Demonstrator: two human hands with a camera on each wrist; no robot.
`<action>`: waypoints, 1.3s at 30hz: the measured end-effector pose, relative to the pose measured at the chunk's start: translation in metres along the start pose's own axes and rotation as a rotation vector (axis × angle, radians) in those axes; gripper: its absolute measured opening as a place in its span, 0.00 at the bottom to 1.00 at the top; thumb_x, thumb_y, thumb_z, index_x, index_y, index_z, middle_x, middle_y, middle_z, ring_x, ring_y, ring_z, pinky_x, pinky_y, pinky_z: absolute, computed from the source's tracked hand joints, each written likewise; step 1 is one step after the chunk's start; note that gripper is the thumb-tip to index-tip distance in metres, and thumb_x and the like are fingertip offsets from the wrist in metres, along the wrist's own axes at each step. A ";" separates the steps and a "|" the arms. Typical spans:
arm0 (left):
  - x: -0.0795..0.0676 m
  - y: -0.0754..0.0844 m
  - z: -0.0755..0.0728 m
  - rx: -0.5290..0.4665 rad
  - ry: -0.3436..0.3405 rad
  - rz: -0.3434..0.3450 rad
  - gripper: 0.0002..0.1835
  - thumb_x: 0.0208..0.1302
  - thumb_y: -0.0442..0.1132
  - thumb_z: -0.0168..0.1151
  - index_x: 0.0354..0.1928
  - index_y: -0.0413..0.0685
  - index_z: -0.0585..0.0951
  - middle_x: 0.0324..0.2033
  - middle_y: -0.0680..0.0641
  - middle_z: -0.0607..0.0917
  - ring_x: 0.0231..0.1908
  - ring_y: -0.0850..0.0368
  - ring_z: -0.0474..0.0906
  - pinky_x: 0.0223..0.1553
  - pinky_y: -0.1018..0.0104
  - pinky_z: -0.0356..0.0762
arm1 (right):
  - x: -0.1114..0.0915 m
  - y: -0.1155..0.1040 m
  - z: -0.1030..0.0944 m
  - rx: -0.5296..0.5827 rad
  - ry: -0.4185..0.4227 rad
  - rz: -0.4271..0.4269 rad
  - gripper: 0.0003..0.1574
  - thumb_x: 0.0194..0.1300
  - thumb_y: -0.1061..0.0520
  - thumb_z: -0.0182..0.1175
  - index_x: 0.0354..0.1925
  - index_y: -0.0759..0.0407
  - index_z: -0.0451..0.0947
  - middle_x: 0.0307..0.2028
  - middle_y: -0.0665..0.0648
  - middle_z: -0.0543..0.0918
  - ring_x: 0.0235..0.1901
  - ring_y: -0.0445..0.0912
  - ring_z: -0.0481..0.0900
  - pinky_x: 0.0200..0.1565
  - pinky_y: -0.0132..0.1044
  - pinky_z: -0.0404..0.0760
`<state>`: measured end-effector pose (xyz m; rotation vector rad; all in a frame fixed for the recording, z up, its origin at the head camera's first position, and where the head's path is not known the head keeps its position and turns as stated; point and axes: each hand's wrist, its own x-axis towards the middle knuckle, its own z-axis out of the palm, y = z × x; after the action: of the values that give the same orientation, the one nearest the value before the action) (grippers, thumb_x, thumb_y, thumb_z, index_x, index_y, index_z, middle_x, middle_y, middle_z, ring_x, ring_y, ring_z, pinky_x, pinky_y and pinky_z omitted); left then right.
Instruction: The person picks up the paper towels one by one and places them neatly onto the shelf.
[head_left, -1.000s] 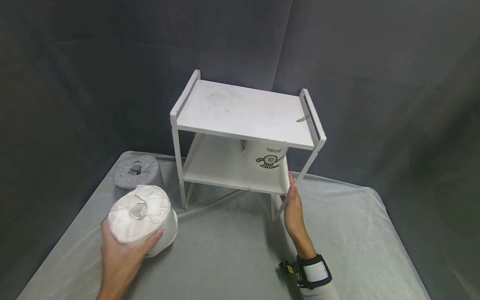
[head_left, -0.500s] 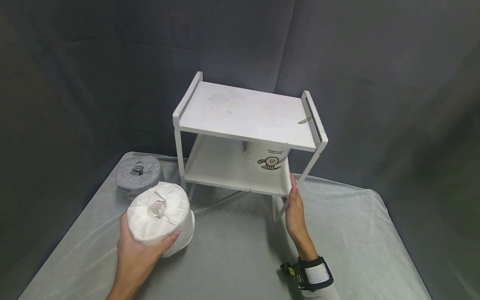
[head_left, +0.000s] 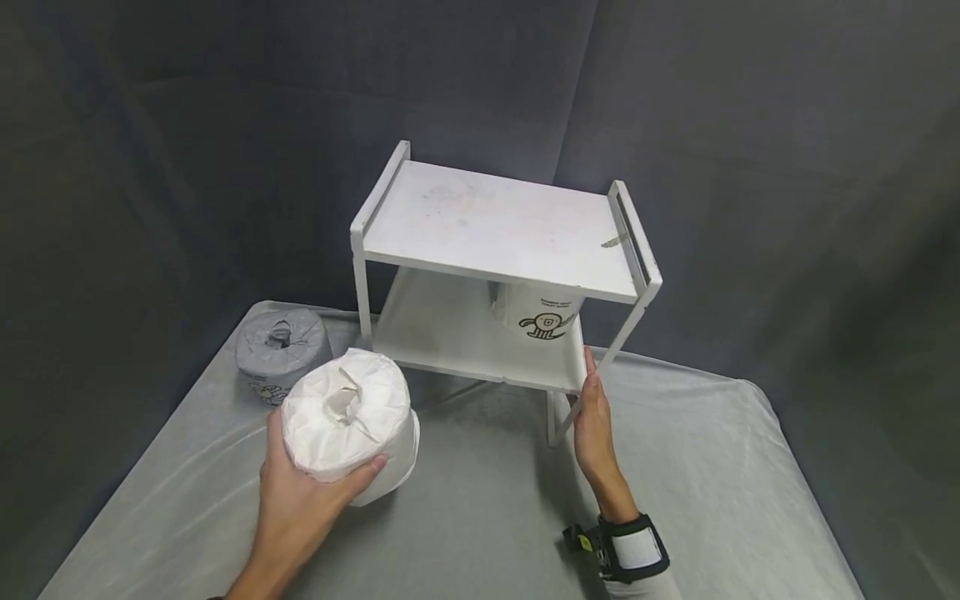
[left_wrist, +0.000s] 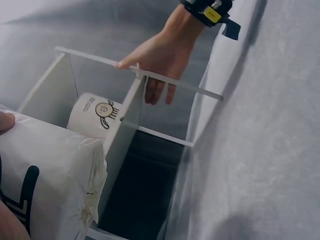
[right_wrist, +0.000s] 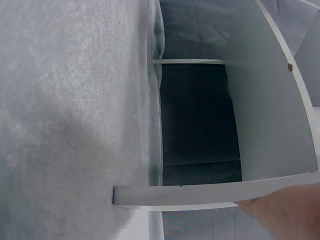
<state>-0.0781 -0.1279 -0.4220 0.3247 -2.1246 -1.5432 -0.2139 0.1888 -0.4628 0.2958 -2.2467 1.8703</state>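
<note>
My left hand (head_left: 296,500) grips a white paper-wrapped toilet roll (head_left: 348,412), fingers and thumb on opposite sides of it. The roll is in front of the lower left of a white two-tier shelf rack (head_left: 495,225). In the left wrist view the wrapped toilet roll (left_wrist: 55,170) shows part of a black print. My right hand (head_left: 596,429) holds the rack's front right leg beside the lower shelf, thumb in front and fingers behind. A second white toilet roll (head_left: 536,315) with a cartoon print stands at the right of that lower shelf, its top hidden by the upper shelf.
A grey-wrapped toilet roll (head_left: 281,346) stands at the back left of the cloth-covered table (head_left: 697,475). Dark curtains (head_left: 225,150) hang close behind the rack and at both sides. The upper shelf forms a low roof over the lower one.
My left hand has carried the white toilet roll to the right and a little away from me, toward the rack. My right hand stays on the leg; the view has shifted slightly.
</note>
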 end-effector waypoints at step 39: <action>0.033 0.045 0.047 -0.140 -0.042 0.160 0.57 0.31 0.50 0.83 0.67 0.51 0.64 0.58 0.49 0.77 0.59 0.56 0.70 0.60 0.52 0.63 | 0.000 -0.003 0.001 0.002 0.006 0.005 0.37 0.78 0.40 0.25 0.79 0.47 0.41 0.78 0.57 0.42 0.75 0.53 0.46 0.70 0.58 0.50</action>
<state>-0.1266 -0.0896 -0.3828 0.0721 -2.0075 -1.6059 -0.2134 0.1871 -0.4602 0.2842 -2.2435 1.8739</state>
